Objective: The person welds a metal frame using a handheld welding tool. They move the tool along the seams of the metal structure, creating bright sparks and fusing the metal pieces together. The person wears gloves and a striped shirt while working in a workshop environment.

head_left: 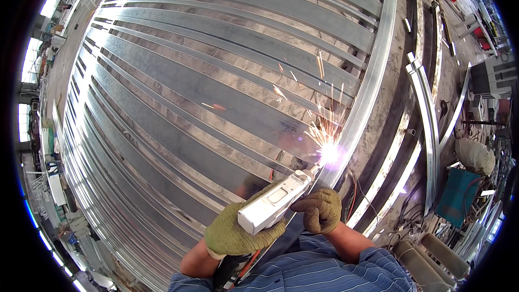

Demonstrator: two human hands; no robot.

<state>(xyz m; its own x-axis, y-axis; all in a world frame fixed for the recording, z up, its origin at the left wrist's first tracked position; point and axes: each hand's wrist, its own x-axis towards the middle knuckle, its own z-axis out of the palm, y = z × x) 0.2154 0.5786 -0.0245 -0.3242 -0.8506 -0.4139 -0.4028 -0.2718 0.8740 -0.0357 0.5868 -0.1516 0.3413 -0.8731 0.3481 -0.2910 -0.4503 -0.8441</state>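
In a green knit work glove, my left hand (230, 233) is wrapped around the body of a white, boxy hand-held welding torch (273, 201). The torch's nozzle (313, 170) points up and right at a steel frame rail (362, 113). A bright arc (329, 153) burns at the joint between this rail and a crossing slat, throwing sparks upward. Also gloved, my right hand (321, 211) is closed beside the torch, over the near part of the rail. Its index finger reaches left to the torch's side; the inside of its grip is hidden.
Long galvanized slats (178, 84) cross the frame, with dusty floor showing through the gaps. Loose metal profiles (427, 124) lie to the right. Cables (357, 194) run near my right hand. A teal panel (458, 197) and tan cushioned pads (424, 265) are at the lower right.
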